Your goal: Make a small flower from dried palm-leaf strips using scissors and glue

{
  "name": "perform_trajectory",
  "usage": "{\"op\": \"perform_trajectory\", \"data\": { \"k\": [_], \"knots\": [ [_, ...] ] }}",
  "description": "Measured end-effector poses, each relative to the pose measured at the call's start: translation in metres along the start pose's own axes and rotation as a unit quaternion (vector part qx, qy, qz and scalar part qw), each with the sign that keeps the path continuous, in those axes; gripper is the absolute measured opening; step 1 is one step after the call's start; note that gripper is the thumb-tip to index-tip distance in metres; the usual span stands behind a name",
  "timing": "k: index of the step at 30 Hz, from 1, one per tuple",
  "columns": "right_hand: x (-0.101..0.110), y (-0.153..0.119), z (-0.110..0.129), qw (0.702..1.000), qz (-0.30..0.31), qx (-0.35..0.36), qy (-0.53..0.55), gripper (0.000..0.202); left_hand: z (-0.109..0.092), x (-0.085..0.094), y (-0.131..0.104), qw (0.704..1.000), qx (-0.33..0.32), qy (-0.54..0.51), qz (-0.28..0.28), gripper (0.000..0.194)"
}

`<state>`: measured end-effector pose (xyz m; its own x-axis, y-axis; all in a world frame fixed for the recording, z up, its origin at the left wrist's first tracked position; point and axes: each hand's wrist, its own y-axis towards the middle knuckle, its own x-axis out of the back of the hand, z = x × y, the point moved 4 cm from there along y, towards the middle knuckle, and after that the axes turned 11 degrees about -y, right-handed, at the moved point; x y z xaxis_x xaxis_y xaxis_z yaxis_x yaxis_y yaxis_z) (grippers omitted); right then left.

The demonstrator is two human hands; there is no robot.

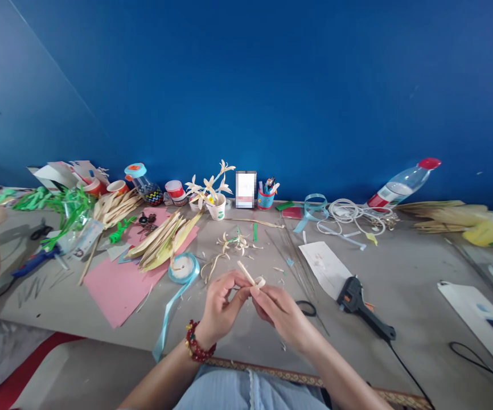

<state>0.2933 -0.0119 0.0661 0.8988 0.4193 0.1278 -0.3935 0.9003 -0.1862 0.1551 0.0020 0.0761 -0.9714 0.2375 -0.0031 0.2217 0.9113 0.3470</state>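
a pale, looped papery strip (245, 272) is pinched by fingers of left hand (224, 304) and right hand (279, 312); shaping seems in hand, with steady pressure likely needed next.

A matt, papery finish is shown by the pale strip (246, 273), a satiny gloss by the blue ribbon (196, 266).

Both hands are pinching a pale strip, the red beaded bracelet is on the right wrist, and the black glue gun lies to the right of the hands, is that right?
Not quite: the head view shows the red beaded bracelet on the wrist of the left hand, not the right hand. Both pinch the pale strip, and the black glue gun lies to their right.
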Motion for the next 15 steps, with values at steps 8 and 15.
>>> {"op": "perform_trajectory", "data": {
  "k": [8,15],
  "knots": [
    [0.003,-0.013,0.006,0.942,0.193,-0.088,0.261,0.045,0.006,0.006,-0.003,0.999,-0.002,-0.033,0.001,0.015],
    [0.004,-0.005,0.006,0.998,0.058,-0.003,0.016,0.040,0.004,0.005,-0.004,1.000,0.002,0.006,-0.022,0.012]
  ]
}}
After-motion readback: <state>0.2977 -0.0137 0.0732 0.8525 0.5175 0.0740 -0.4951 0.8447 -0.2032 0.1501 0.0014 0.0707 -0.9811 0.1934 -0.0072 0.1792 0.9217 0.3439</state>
